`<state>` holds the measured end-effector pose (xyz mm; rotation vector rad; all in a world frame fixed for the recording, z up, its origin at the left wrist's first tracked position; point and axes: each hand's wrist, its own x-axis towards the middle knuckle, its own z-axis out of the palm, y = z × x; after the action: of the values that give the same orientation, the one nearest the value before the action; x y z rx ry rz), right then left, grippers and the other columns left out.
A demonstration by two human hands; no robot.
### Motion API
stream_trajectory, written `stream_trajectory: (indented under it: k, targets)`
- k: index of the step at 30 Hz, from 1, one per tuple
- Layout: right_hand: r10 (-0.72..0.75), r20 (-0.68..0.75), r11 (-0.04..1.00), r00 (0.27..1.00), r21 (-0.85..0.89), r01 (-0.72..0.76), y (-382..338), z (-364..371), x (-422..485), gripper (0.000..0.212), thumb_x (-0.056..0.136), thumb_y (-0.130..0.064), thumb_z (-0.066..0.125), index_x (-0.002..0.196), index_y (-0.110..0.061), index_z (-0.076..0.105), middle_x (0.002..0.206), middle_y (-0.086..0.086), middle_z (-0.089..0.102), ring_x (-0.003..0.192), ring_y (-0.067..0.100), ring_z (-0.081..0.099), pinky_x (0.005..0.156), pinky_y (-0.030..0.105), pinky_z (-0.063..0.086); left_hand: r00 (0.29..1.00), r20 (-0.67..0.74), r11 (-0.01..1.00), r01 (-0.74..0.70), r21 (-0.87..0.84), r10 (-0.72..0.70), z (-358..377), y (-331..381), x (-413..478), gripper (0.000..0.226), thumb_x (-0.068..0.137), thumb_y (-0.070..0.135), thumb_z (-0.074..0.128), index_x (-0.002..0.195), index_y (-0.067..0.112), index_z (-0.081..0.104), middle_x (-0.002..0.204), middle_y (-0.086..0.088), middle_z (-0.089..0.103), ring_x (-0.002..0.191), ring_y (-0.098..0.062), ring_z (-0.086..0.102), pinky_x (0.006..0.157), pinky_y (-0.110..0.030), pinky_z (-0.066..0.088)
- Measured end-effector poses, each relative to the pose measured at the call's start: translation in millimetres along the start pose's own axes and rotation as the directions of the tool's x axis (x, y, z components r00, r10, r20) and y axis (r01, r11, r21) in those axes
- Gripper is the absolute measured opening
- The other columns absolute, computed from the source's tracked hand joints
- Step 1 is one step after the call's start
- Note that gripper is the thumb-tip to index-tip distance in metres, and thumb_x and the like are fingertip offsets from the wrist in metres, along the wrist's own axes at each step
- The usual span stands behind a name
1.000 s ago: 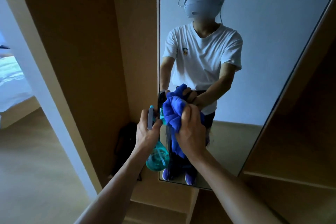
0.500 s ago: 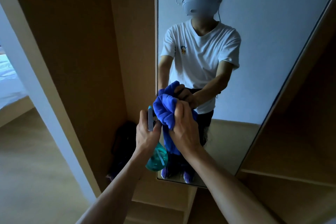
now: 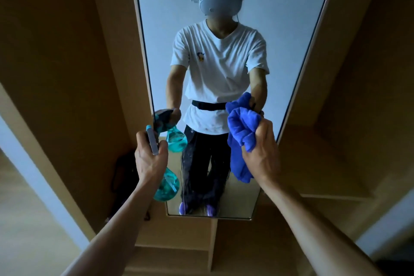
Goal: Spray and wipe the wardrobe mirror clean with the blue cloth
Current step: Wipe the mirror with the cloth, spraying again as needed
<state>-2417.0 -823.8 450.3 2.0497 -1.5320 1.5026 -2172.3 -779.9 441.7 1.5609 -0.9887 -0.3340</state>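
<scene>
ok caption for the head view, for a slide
A teal spray bottle in the left hand, a bunched blue cloth in the right hand at the wardrobe mirror

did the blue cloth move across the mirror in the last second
Yes. The blue cloth, gripped in the right hand, went rightward: from beside the left edge of the mirror, next to the spray bottle, to near its right edge.

mirror top cut off, spray bottle neck hidden in left hand, dark object unidentifiable
</scene>
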Motion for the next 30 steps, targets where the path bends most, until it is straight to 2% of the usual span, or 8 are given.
stream_trajectory:
  k: [5,8,10,14,17,20,26,30]
  targets:
    - [0.087,0.024,0.996,0.996,0.035,-0.087,34.6,-22.2,4.3,0.037,0.088,-0.02,0.06,0.122,-0.014,0.048,0.112,0.006,0.058,0.096,0.023,0.064,0.069,0.035,0.057,1.0,-0.006,1.0,-0.02,-0.015,0.02,1.1,0.9,-5.2,0.021,0.097,0.014,0.058,0.114,0.008,0.046,0.08,0.001,0.044,0.068,-0.012,0.041,0.061,-0.039,0.036]
    - [0.057,-0.085,0.998,0.995,-0.025,-0.06,42.1,-35.7,0.1,0.039,0.085,-0.011,0.071,0.11,-0.012,0.041,0.098,0.012,0.055,0.081,0.029,0.062,0.06,0.028,0.047,1.0,0.005,1.0,-0.002,-0.016,0.002,2.0,1.9,-6.4,0.021,0.098,0.016,0.057,0.115,0.011,0.045,0.082,0.003,0.043,0.07,-0.012,0.041,0.068,-0.041,0.039]
    - [0.095,-0.111,0.994,0.989,-0.045,-0.101,46.7,-41.8,-0.4,0.039,0.085,-0.013,0.072,0.102,-0.015,0.037,0.089,0.007,0.05,0.069,0.023,0.055,0.053,0.022,0.038,1.0,0.013,1.0,-0.019,-0.014,0.02,1.5,0.0,-5.5,0.022,0.097,0.019,0.057,0.113,0.011,0.044,0.083,0.002,0.046,0.071,-0.018,0.045,0.069,-0.045,0.045]
    - [0.143,-0.113,0.989,0.983,-0.025,-0.147,49.8,-43.5,-1.4,0.037,0.085,-0.013,0.073,0.103,-0.011,0.04,0.092,0.009,0.051,0.07,0.013,0.046,0.055,0.023,0.036,0.999,0.033,1.0,-0.006,-0.006,0.006,-1.0,-1.0,-4.1,0.02,0.098,0.017,0.057,0.112,0.011,0.045,0.083,0.001,0.048,0.075,-0.024,0.049,0.07,-0.046,0.048]
    - [0.184,-0.105,0.983,0.977,0.026,-0.183,41.8,-41.0,-1.4,0.033,0.085,-0.014,0.07,0.106,-0.004,0.046,0.097,0.012,0.052,0.073,0.015,0.049,0.058,0.025,0.04,0.998,0.06,1.0,-0.013,-0.019,0.014,-4.8,-2.0,-1.9,0.019,0.098,0.017,0.058,0.111,0.012,0.045,0.085,0.002,0.049,0.075,-0.022,0.049,0.065,-0.039,0.045]
    - [0.213,-0.105,0.977,0.971,0.009,-0.213,32.4,-35.0,-1.7,0.033,0.085,-0.015,0.069,0.105,-0.005,0.044,0.098,0.015,0.053,0.075,0.027,0.058,0.056,0.028,0.041,0.996,0.093,1.0,0.001,-0.028,0.002,-8.5,-4.4,2.9,0.018,0.097,0.019,0.059,0.109,0.017,0.046,0.089,-0.003,0.054,0.079,-0.026,0.054,0.07,-0.045,0.05]
    - [0.165,0.009,0.984,0.986,0.066,-0.165,1.0,-7.6,-0.9,0.03,0.091,-0.03,0.058,0.113,-0.012,0.047,0.104,0.008,0.056,0.085,0.026,0.063,0.057,0.041,0.055,0.991,0.132,0.999,0.003,-0.033,0.002,-16.1,-5.7,4.8,0.019,0.093,0.023,0.059,0.107,0.017,0.048,0.088,-0.009,0.057,0.073,-0.027,0.054,0.066,-0.047,0.051]
    - [0.041,0.01,0.998,0.999,-0.042,-0.041,-33.5,17.3,-8.3,0.036,0.09,-0.016,0.063,0.117,-0.008,0.041,0.108,0.013,0.053,0.09,0.034,0.063,0.053,0.043,0.055,0.984,0.178,0.999,0.017,-0.031,-0.011,-23.8,-7.8,5.8,0.033,0.081,0.035,0.054,0.105,0.014,0.047,0.09,-0.014,0.057,0.071,-0.026,0.052,0.062,-0.044,0.047]
